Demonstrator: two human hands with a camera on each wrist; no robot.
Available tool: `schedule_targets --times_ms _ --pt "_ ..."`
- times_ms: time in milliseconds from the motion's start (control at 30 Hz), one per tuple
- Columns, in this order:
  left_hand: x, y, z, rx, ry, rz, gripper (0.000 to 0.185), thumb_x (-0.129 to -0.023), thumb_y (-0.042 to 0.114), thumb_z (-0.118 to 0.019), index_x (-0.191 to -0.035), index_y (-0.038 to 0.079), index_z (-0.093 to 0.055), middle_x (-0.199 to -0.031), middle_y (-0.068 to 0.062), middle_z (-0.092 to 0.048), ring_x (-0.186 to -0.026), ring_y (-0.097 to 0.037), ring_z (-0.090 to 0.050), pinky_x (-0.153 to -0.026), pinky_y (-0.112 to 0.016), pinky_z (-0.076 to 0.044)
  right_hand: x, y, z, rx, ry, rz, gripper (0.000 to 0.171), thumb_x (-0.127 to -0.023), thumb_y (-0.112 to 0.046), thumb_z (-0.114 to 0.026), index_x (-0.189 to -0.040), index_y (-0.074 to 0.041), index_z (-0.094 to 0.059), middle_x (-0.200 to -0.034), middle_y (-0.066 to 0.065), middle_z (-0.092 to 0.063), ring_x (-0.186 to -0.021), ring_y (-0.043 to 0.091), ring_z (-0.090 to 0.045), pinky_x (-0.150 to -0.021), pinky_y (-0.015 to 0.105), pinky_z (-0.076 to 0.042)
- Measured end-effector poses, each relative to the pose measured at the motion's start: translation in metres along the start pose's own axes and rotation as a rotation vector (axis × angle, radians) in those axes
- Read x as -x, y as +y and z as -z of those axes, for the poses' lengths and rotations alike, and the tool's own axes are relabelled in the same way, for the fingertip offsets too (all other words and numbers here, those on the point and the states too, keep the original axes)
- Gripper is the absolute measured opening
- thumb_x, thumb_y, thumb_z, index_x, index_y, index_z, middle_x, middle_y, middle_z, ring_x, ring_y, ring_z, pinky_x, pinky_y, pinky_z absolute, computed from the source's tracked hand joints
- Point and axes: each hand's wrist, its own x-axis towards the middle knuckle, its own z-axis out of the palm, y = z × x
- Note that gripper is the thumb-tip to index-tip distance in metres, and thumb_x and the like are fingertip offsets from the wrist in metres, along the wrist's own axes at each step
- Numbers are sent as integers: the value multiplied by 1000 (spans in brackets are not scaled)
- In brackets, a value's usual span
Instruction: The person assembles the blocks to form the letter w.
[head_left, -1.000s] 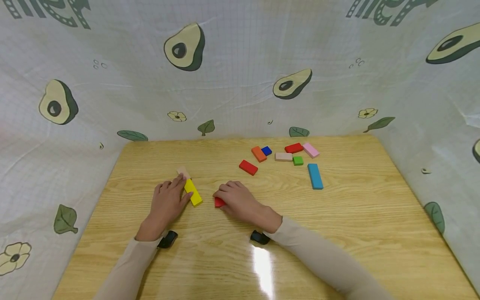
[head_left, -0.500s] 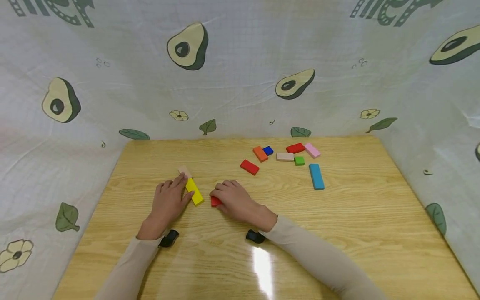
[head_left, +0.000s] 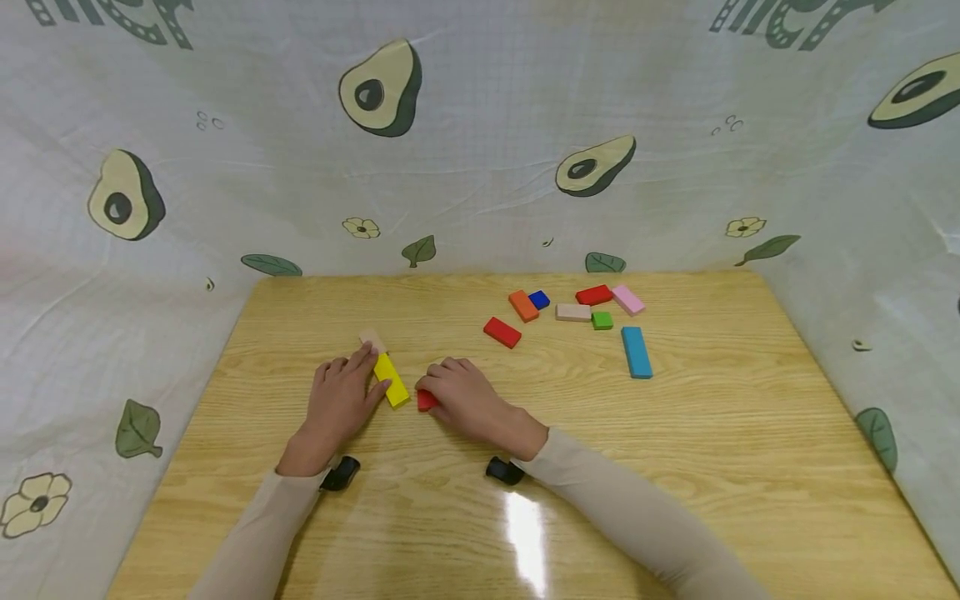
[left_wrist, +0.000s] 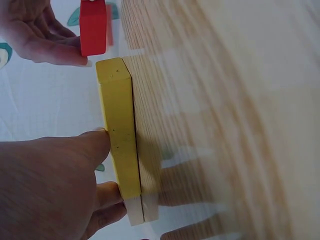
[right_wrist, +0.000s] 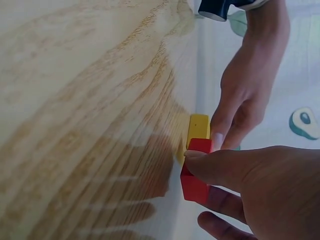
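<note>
A yellow block [head_left: 392, 381] lies slantwise on the table, end to end with a beige block [head_left: 372, 340]. My left hand [head_left: 341, 402] rests on this row. Its thumb touches the yellow block, and its fingertips lie about where the two blocks meet. In the left wrist view, the thumb and fingers reach the row from the same side. My right hand [head_left: 467, 402] pinches a red block [right_wrist: 196, 172] between thumb and fingers, just right of the yellow block's near end. A narrow gap separates red from yellow in the head view. The fingers partly cover the red block.
Another red block [head_left: 502, 332] lies beyond my right hand. Farther back sit orange [head_left: 523, 306], blue [head_left: 539, 300], beige [head_left: 573, 312], green [head_left: 602, 321], red [head_left: 594, 295] and pink [head_left: 628, 300] blocks. A long light-blue block [head_left: 637, 352] lies at the right. Printed cloth [head_left: 480, 167] walls the table.
My right hand has slid left with the red block, bringing it closer to the yellow block. My left hand has stayed on the row. The whole head view has shifted slightly.
</note>
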Motion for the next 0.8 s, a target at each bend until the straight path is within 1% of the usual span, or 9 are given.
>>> schedule_targets --times_ms 233,467,567,633,800 --pt "0 1 2 3 -8 2 59 -92 39 -56 -138 4 -45 -144 -14 -37 -117 -40 -41 -97 -55 -27 -3 -2 -4 -13 -6 -5 23 -86 -25 -66 -109 -19 -66 -104 -5 -62 -99 15 -52 -89 33 -39" --pt "0 2 2 12 2 3 59 -91 40 -56 -137 4 -46 -143 -14 -38 -120 -40 -37 -98 -56 -25 -6 -5 -6 -3 -28 -18 27 -84 -25 -69 -110 -19 -66 -105 -4 -61 -100 16 -52 -90 33 -40" --pt "0 1 1 9 4 6 59 -91 40 -57 -137 4 -46 -143 -14 -39 -122 -41 -35 -99 -56 -24 -7 -7 -6 1 -27 -24 26 -85 -26 -68 -110 -19 -67 -105 -4 -61 -99 16 -52 -89 33 -40" --pt "-1 -2 -2 -2 15 -4 60 -91 41 -56 -137 4 -47 -142 -14 -40 -122 -42 -35 -98 -57 -24 -7 -8 -7 0 -20 -25 25 -86 -26 -67 -110 -19 -67 -104 -4 -61 -98 16 -51 -89 33 -40" --pt "0 -2 -3 -2 18 -7 59 -91 41 -56 -136 4 -47 -142 -14 -40 -121 -42 -35 -98 -57 -24 -6 -9 -9 7 -11 -27 25 -86 -26 -67 -110 -19 -67 -104 -5 -62 -98 15 -51 -88 33 -40"
